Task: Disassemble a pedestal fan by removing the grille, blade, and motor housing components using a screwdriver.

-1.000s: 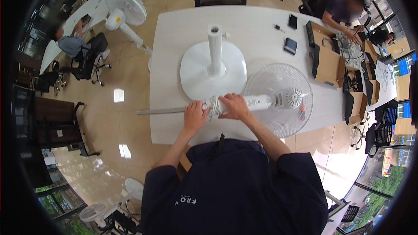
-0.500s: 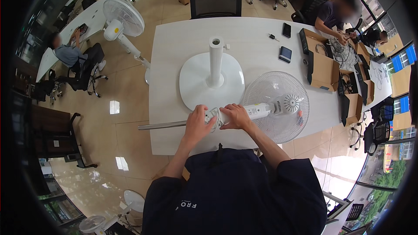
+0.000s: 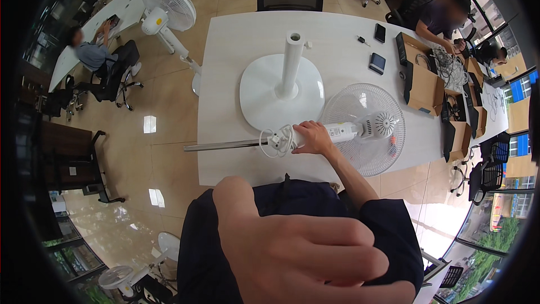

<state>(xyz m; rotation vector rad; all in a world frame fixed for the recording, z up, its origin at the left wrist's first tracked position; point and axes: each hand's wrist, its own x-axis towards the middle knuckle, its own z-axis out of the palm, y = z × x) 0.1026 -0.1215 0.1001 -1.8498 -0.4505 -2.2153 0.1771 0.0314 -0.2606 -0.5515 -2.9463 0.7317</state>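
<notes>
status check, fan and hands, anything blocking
Right grip on fan by bundled cord. Left grip close up, palm hidden. Fan sideways over table. Nothing seen blocking; base stands just beyond.

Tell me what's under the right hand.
The fan stem passes under the right hand, with the bundled cord showing beside it; the part the hand covers can't be seen.
</notes>
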